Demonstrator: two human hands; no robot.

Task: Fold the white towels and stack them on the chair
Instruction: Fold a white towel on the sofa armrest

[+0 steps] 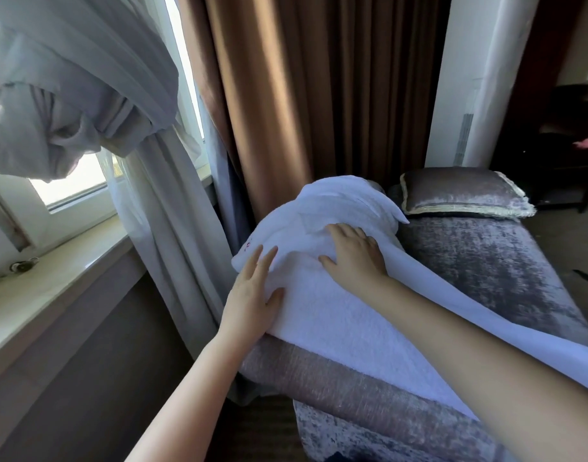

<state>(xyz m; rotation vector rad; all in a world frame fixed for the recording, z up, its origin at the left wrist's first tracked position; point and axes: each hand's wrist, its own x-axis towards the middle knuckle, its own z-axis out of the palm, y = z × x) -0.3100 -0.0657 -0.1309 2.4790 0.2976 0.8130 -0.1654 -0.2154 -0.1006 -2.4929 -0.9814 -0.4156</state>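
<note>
White towel (336, 315) laid lengthwise over grey velvet chair (486, 261), far end bunched beside cushion (462, 195). Left hand (252, 295) pressed flat on towel's left edge, fingers straight. Right hand (356, 258) spread flat on towel middle. Velvet seat seen right of towel. Left side hemmed by brown curtain (302, 95) and windowsill (52, 281). Towel's near end cut off by right forearm. Red mark by left fingertips unreadable.

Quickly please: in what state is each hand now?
Left hand: open, fingers flat on the white towel.
Right hand: open, pressing the same towel.
</note>
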